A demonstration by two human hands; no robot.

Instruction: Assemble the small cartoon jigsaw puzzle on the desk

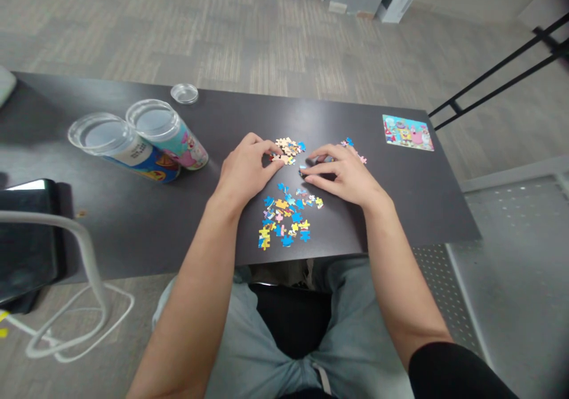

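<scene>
My left hand [245, 172] rests at the left edge of a heap of jigsaw puzzle pieces [291, 145], many of them pale side up. Its thumb and index finger are apart, touching the heap's edge. To the right, my right hand [344, 176] has its thumb and a fingertip closed on a small jigsaw puzzle piece, mostly hidden by the fingers. Beyond that hand lie a few more pieces [349, 141], partly covered by it. Closer to me, between my forearms, blue, yellow and pink pieces [281, 204] are spread picture side up.
Two clear-topped cartoon canisters [191, 147] stand at the left, with a clear lid [184, 93] behind. A cartoon picture card [408, 133] lies at the right end of the dark table [413, 191]. A black device [29, 239] and white cable [89, 262] are at the near left.
</scene>
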